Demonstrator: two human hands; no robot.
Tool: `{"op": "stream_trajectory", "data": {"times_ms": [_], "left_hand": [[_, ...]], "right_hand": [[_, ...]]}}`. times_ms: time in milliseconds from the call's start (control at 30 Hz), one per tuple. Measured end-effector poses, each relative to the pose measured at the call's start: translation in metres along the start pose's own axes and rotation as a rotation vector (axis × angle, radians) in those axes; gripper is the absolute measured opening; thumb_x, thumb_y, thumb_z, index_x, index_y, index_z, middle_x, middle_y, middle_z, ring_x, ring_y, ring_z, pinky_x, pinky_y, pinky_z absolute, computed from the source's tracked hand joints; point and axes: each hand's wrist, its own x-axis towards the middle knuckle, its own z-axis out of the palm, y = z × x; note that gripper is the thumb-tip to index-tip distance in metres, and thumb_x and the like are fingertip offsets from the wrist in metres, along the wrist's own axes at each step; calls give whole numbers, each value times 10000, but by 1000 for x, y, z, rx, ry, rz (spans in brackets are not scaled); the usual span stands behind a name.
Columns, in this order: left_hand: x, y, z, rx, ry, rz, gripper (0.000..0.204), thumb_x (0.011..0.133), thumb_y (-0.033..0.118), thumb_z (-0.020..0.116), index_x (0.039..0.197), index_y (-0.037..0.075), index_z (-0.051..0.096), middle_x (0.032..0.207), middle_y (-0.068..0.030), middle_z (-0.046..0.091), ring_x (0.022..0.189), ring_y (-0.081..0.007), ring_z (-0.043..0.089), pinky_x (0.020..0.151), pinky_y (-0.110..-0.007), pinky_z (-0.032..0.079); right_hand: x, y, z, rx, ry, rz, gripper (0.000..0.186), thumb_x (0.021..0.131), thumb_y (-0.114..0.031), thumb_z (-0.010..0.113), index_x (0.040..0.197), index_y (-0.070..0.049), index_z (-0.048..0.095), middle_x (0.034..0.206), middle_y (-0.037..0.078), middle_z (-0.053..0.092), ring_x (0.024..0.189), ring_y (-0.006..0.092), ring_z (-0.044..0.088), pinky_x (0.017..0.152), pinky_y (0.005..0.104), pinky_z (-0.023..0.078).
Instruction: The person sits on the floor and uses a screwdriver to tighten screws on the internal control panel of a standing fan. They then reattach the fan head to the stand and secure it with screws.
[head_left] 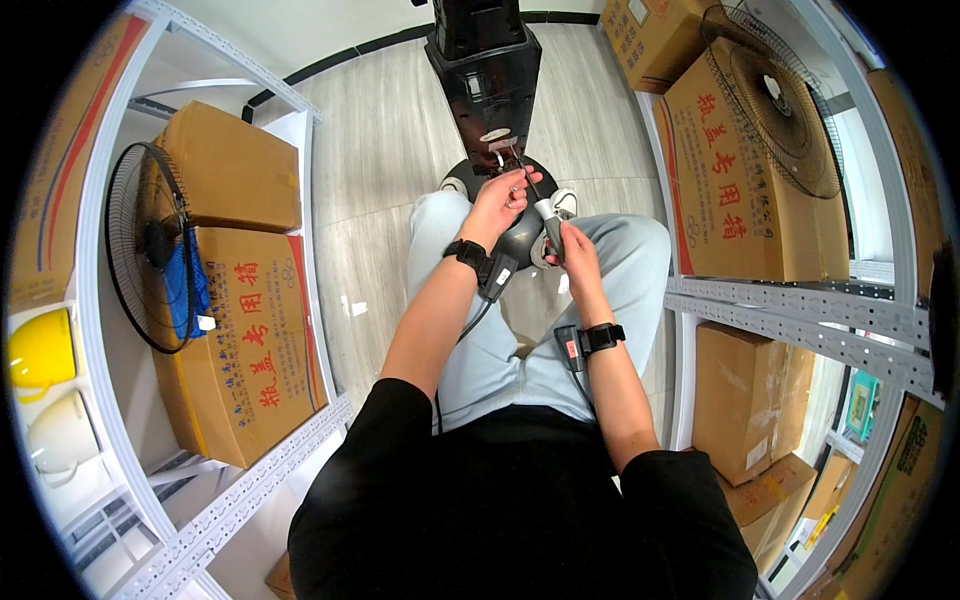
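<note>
Before the black stand (487, 95), the right hand (580, 255) wraps the screwdriver (545, 209) handle (probably light, stiff, best held there), the left hand (497, 207) curled near its shaft (532, 187), its hold I can't tell.

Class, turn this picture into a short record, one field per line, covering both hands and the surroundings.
Right hand: grips a grey-handled screwdriver
Left hand: beside the screwdriver's shaft; contact unclear
Ahead: black column
Left shelf: cardboard boxes, yellow helmet, white helmet
Right shelf: more boxes, round wire fan guard
</note>
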Motion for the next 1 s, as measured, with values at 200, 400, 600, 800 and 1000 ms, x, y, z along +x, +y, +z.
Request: {"op": "stream_trajectory", "data": {"times_ms": [200,400,600,800,1000], "left_hand": [[-1,3,-1,38,-30,11,231,967,83,490,1161,-38,526,1057,-159,631,557,-48,379,439,-178,309],[-3,2,2,75,-17,9,229,965,77,496,1158,-41,531,1078,-165,632,560,-46,376,445,-175,312],[-7,2,3,97,-49,-32,232,959,74,509,1161,-38,532,1096,-161,636,569,-47,379,450,-174,312],[-7,2,3,129,-61,-23,233,956,68,516,1164,-36,533,1095,-155,637,574,-46,380,453,-173,314],[-8,3,3,109,-39,-13,238,954,69,524,1167,-37,532,1084,-150,641,575,-43,374,445,-172,303]], "right_hand": [[-10,-8,14,-65,-12,-11,307,936,-293,602,1095,-37,540,851,21,621,754,93,599,580,226,468],[-3,9,7,-170,79,-161,319,910,-292,645,1098,-64,526,882,19,626,737,80,590,574,221,451],[-8,-4,9,82,-87,119,340,870,-292,693,1069,-69,531,877,7,580,704,88,575,564,235,465],[-6,17,11,-155,103,-177,330,985,-389,480,1113,-88,521,879,31,658,717,74,604,572,209,432],[-11,-4,4,103,-101,121,354,889,-318,667,1099,-76,517,935,29,603,776,100,606,619,245,492]]}}
